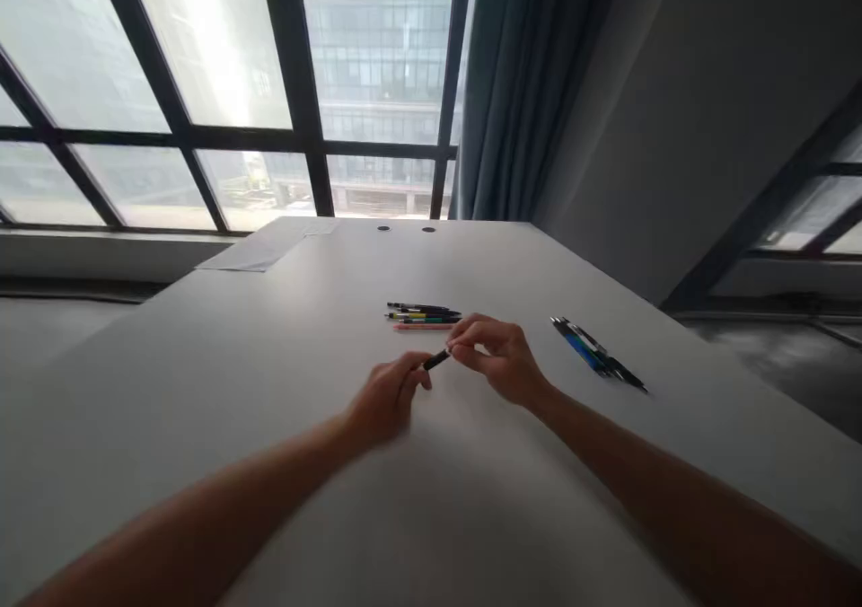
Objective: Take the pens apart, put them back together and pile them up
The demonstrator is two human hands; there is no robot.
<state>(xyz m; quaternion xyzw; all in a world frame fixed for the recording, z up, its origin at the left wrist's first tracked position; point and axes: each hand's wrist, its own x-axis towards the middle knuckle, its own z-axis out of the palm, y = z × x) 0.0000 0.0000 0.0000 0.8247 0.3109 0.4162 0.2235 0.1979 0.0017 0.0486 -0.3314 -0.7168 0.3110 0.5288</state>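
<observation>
both hands meet at table centre on a black pen (436,360): left hand (387,400) curled round its near end, right hand (495,356) pinching the far tip. it looks mid-handling; next calls for a steady two-handed grip. pen groups (424,316) lie beyond, others (596,354) to the right.

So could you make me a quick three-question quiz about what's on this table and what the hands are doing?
1. True or false: both hands hold one black pen between them.
2. Which group lies to the right of the hands: A) the blue and black pens, or B) the mixed-colour pens?
3. What flat thing lies at the far left part of the table?

Key: 1 true; 2 A; 3 a sheet of paper.
</observation>
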